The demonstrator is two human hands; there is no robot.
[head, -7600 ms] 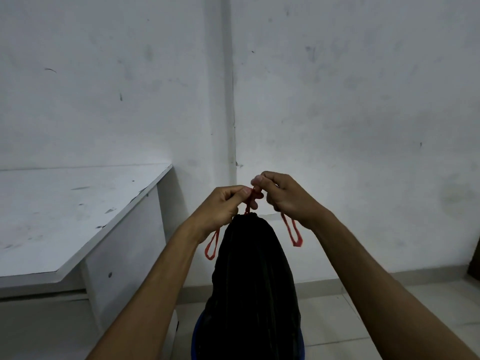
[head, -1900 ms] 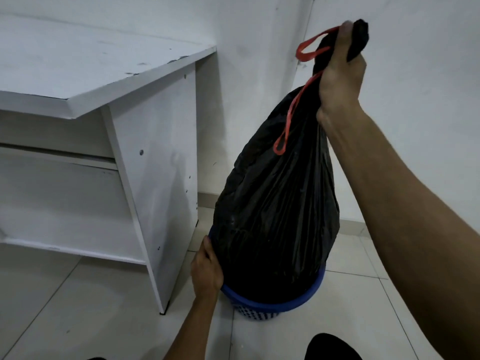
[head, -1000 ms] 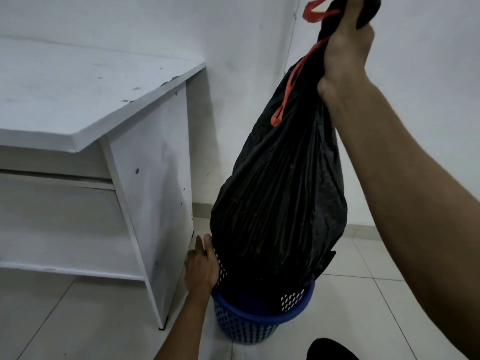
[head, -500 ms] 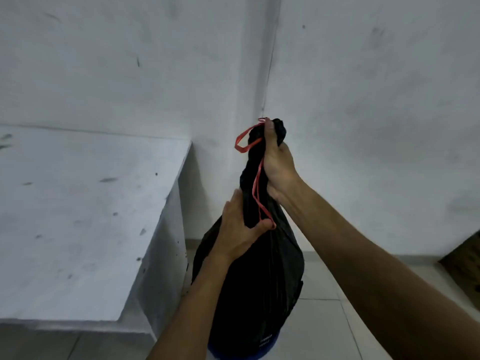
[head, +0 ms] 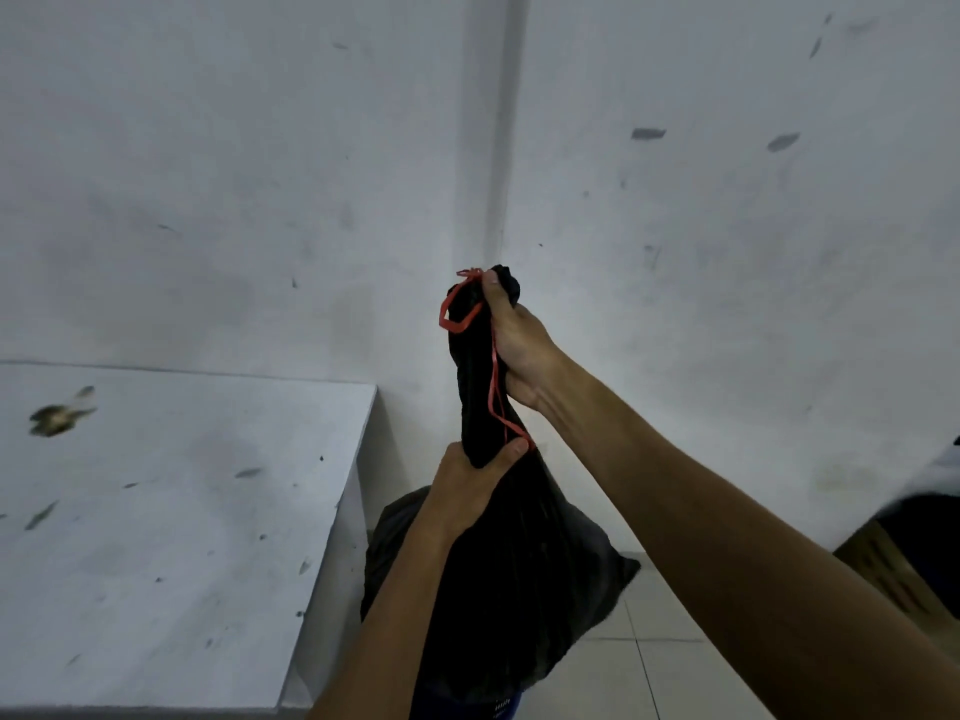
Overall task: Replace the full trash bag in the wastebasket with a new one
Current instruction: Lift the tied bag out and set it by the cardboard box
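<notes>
The full black trash bag (head: pixel 519 589) hangs in front of me, its neck tied with a red drawstring (head: pixel 493 376). My right hand (head: pixel 514 345) is clenched around the top of the neck, near the knot. My left hand (head: pixel 467 485) grips the neck lower down, thumb pressed on the drawstring's end. A sliver of the blue wastebasket (head: pixel 501 708) shows under the bag at the bottom edge; most of it is hidden by the bag and my arms.
A white desk (head: pixel 182 537) with scuffed top stands close on the left, its side panel next to the bag. White walls meet in a corner behind. Tiled floor (head: pixel 649 667) lies to the right, with a dark box-like object (head: pixel 914 553) at the right edge.
My left hand left the basket rim and took hold of the bag's neck. The bag has risen, most of it out of the basket, and my view has tilted up.
</notes>
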